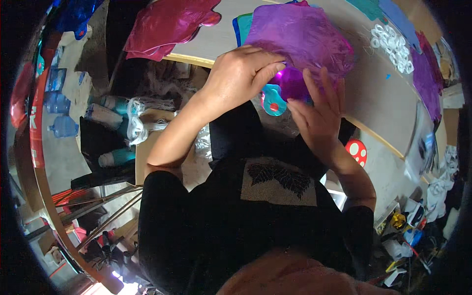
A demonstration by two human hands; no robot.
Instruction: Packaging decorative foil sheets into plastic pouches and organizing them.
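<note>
A stack of flat, shiny purple foil balloons (300, 32) lies at the near edge of the table, its lower part hanging toward me. My left hand (241, 71) pinches the near edge of the purple foil between thumb and fingers. Fingers spread, my right hand (317, 105) rests against a darker magenta fold (293, 83) of it. Between my hands a turquoise foil piece (273, 98) with a red dot pokes out below the purple. Teal and blue foil edges (243, 27) show under the stack's left side. What lies beneath the purple layer is hidden.
Crimson foil (172, 27) lies at the table's left. White ribbon loops (392, 48) and more purple foil (426, 76) sit at the right. On the left below are white strings (137, 123) and blue water bottles (63, 127). A red spotted round thing (356, 151) is beside my right forearm.
</note>
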